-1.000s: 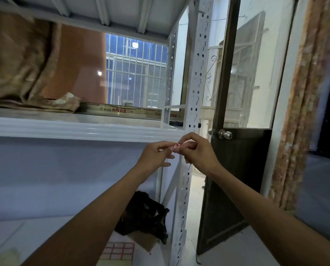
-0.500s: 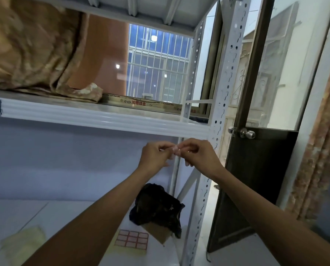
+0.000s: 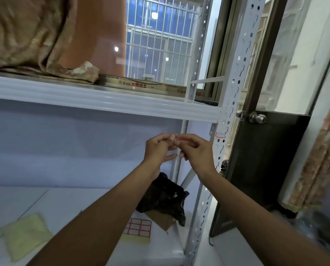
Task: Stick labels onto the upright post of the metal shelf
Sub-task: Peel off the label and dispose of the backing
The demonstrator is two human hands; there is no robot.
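- White perforated steel makes up the upright post (image 3: pixel 237 70), which runs from 1 o'clock at the top of the view down to 5 o'clock at the bottom edge.
- A white shelf beam (image 3: pixel 102 100) crosses from 9 o'clock and meets the post at about 2 o'clock.
- One red-bordered stuck label (image 3: pixel 220 134) sits on the post just under that beam, at 2 o'clock from the hands.
- The left hand (image 3: pixel 157 148) and the right hand (image 3: pixel 196 152) meet near the middle of the view, fingertips drawn together.
- Both hands pinch a loose label (image 3: pixel 176 138) between them. It is tiny and mostly covered by fingers, so only a pale sliver shows.
- The right hand is just beside the post; whether it touches the metal cannot be told.
- On the lower shelf (image 3: pixel 64 198), at 6 o'clock from the hands, lies a label sheet (image 3: pixel 139 226) with a grid of red-bordered labels, its left edge hidden by the left forearm.
- A black plastic bag (image 3: pixel 164 196) sits at 1 o'clock from the sheet, resting on a piece of brown cardboard (image 3: pixel 160 220).
- A pale yellow cloth (image 3: pixel 25 233) lies flat at 8 o'clock in the view, well apart from the sheet.
- Brown patterned fabric (image 3: pixel 25 35) is heaped on the upper shelf at 10 o'clock, with a long printed box (image 3: pixel 141 85) beside it at 12 o'clock.
- A dark door with a metal knob (image 3: pixel 257 118) stands at 3 o'clock, just beside the post.
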